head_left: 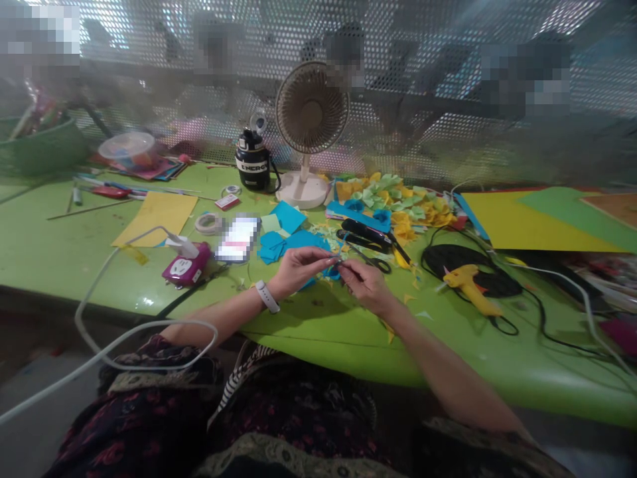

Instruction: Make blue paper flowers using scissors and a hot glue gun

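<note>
My left hand point(300, 268) and my right hand point(366, 284) meet over the near middle of the table, thumbs and fingertips pinched together. Between them is a small blue paper piece point(331, 271), partly hidden by the fingers; its exact shape is hard to make out. Just beyond lie blue paper squares point(273, 247) and a larger blue sheet point(307, 243). Black-handled scissors point(381, 265) rest close to my right hand, with a black stapler point(367, 234) behind them. A blue paper strip point(355, 214) bearing curled blue pieces lies farther back.
A fan point(312, 109) and black bottle point(253, 162) stand at the back, beside yellow and green paper pieces point(393, 199). A phone point(237, 238), tape roll point(208, 224) and purple power adapter point(186, 265) lie left. A yellow glue gun point(472, 289) lies right; a white cable point(144, 325) loops near my left forearm.
</note>
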The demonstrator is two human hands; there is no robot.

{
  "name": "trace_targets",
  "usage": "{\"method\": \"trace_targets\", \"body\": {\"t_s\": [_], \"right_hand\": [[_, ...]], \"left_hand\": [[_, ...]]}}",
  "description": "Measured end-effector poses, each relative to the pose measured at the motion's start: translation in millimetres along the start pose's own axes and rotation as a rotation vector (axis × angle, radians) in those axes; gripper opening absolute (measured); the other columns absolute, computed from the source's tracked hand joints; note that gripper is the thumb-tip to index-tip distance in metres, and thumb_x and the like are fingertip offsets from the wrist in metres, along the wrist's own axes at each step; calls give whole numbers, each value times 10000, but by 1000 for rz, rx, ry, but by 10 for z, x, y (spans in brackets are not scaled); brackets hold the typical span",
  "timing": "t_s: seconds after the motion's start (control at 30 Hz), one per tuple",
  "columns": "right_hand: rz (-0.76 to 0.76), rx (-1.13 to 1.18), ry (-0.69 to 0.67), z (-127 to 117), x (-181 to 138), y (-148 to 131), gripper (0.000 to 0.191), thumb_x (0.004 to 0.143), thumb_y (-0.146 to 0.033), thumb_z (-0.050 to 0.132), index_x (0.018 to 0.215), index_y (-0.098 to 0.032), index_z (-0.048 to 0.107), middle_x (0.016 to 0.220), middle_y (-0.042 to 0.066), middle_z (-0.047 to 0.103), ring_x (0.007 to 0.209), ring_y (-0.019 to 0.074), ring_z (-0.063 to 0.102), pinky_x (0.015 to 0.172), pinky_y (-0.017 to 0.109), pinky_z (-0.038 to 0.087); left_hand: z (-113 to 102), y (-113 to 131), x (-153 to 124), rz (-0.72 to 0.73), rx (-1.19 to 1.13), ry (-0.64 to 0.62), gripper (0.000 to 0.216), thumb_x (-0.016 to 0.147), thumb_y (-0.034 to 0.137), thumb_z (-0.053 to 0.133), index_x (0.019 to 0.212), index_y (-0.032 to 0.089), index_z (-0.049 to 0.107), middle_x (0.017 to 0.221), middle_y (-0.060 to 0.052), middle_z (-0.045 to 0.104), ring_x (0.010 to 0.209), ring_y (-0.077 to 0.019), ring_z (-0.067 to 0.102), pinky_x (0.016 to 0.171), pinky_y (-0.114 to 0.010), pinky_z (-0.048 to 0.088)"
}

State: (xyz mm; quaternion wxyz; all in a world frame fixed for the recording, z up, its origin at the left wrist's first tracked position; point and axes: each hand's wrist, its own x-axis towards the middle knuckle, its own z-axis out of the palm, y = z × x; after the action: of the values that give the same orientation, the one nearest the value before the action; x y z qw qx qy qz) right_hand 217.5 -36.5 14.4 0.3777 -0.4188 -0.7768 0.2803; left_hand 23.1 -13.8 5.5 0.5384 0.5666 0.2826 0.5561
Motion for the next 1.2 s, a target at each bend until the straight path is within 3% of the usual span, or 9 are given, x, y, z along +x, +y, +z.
{"method": "trace_targets", "body": {"t_s": [0.13, 0.33, 0.6, 0.8, 0.97, 1.2], "right_hand": [[-11, 9, 19, 16, -6, -19, 284, 932, -469, 574, 995, -203, 651, 731, 19, 646, 605, 155, 568, 579, 294, 453], [-6, 19, -4, 14, -2, 5, 250, 957, -420, 526, 969, -209, 659, 727, 31, 677, 637, 173, 632, 598, 305, 493], [26, -12, 22, 2, -5, 4, 265, 899, -463, 607, 904, -210, 685, 754, 42, 702, 599, 175, 631, 560, 315, 505], [54, 35, 25, 21, -6, 16, 275, 870, -486, 651, 840, -213, 668, 688, 21, 676, 545, 159, 603, 540, 308, 487], [83, 43, 60, 11, 3, -10, 392, 802, -597, 702, 743, -219, 616, 633, 2, 609, 537, 151, 554, 530, 302, 457], [60, -62, 58, -12, 11, -17, 491, 769, -680, 693, 662, -222, 554, 611, -20, 510, 560, 137, 448, 544, 295, 389]], "left_hand": [[5, 30, 1, 1, -16, 10, 233, 691, 390, 864, 759, 185, 778, 854, -59, 787, 812, -177, 735, 819, -329, 596], [24, 66, 6, -31, -95, 53, 256, 648, 377, 890, 702, 169, 750, 817, -48, 780, 794, -171, 736, 822, -329, 595], [39, 145, 20, -108, -177, 119, 304, 592, 389, 918, 682, 166, 733, 777, -32, 772, 790, -175, 748, 800, -325, 610], [44, 156, 24, -119, -187, 138, 309, 572, 390, 926, 681, 170, 738, 764, -29, 771, 785, -172, 749, 822, -328, 606], [40, 152, 29, -126, -212, 148, 310, 572, 389, 927, 686, 171, 739, 762, -30, 773, 788, -173, 751, 829, -329, 603], [32, 134, 33, -132, -229, 152, 308, 584, 380, 924, 699, 165, 736, 768, -31, 776, 806, -182, 754, 866, -352, 593]]}}
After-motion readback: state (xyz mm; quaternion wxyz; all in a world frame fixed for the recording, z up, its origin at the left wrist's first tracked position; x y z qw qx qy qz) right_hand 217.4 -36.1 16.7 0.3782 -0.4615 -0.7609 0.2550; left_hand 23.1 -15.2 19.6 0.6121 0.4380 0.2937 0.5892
